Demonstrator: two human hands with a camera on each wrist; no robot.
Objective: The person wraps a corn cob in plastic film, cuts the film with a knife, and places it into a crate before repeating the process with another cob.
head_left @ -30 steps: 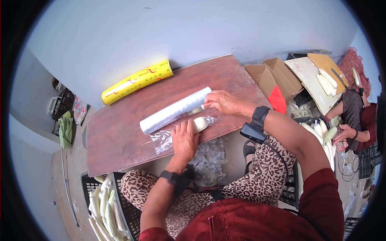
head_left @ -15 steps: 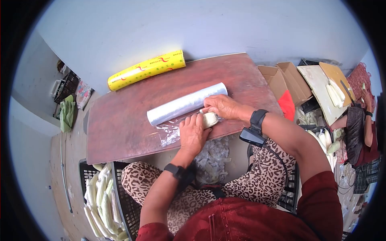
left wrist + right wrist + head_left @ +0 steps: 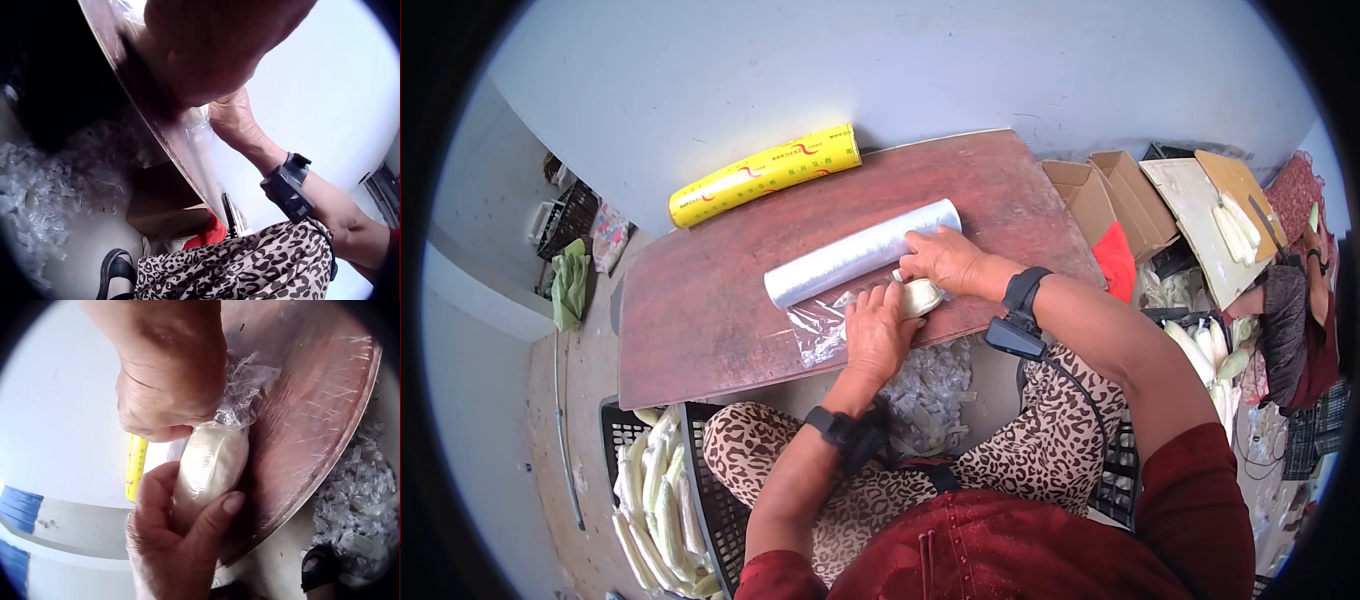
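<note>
1. Left hand (image 3: pixel 878 335) curls around the pale corn piece (image 3: pixel 921 296), thumb under and fingers over; the right-wrist view shows the grip plainly. Likely it holds the corn steady while film goes round it.
2. Right hand (image 3: pixel 940 258) sits at 1 o'clock of the corn and pinches bunched film (image 3: pixel 245 394) at the corn's end, probably to pull the wrap tight.
3. Corn lies on the board (image 3: pixel 700 300) near its front edge, at 5 o'clock of the board's middle, touching both hands.
4. Film roll (image 3: pixel 862 252) lies just behind the hands, at 11 o'clock of the corn; loose film (image 3: pixel 815 335) trails from it under the left hand, so the sheet looks uncut.
5. Yellow box (image 3: pixel 764 173) rests at the board's far edge, 11 o'clock, well apart from the hands.
6. Crate (image 3: pixel 700 480) of peeled corn stands at 7 o'clock, beside the person's knee, within reach.
7. Film scraps (image 3: pixel 935 385) lie on the floor under the front edge.
8. Hard to tell: the left-wrist view is mostly blurred palm; the corn's far end is hidden by the right hand; whether the film is still joined to the roll cannot be told.
</note>
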